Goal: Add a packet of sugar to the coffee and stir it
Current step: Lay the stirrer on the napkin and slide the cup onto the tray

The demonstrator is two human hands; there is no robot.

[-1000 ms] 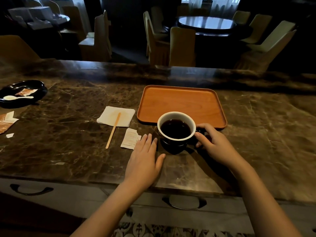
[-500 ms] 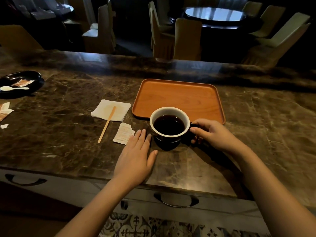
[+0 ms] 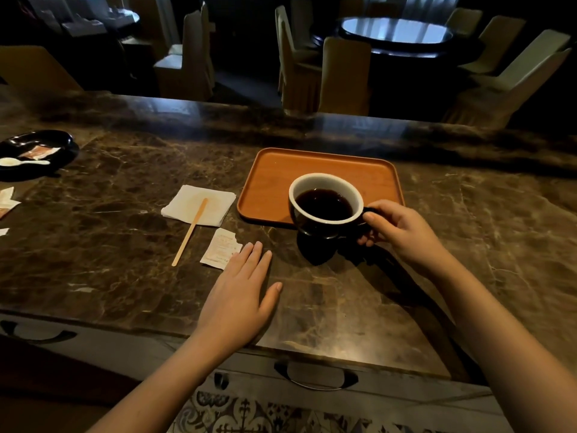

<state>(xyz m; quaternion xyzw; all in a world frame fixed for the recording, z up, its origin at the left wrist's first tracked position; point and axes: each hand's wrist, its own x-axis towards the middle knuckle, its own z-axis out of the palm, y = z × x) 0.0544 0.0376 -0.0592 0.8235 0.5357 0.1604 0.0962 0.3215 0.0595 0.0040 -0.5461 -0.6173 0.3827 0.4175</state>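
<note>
A dark cup (image 3: 324, 206) with a white inside holds black coffee. My right hand (image 3: 402, 232) grips its handle and holds it above the marble counter, over the near edge of the orange tray (image 3: 327, 170). My left hand (image 3: 240, 292) lies flat on the counter, fingers apart, holding nothing. Just beyond its fingertips lies a torn white sugar packet (image 3: 221, 249). A wooden stir stick (image 3: 190, 231) rests with its far end on a stained white napkin (image 3: 199, 205).
At the far left a black dish (image 3: 62, 142) holds a white spoon (image 3: 22, 162) and a packet. More torn wrappers (image 3: 6, 201) lie at the left edge. Drawer handles run below the counter's front edge. Chairs and a round table stand behind the counter.
My right hand has lifted the cup off the counter and carried it slightly away from me, over the tray's near edge. My left hand has stayed flat on the counter.
</note>
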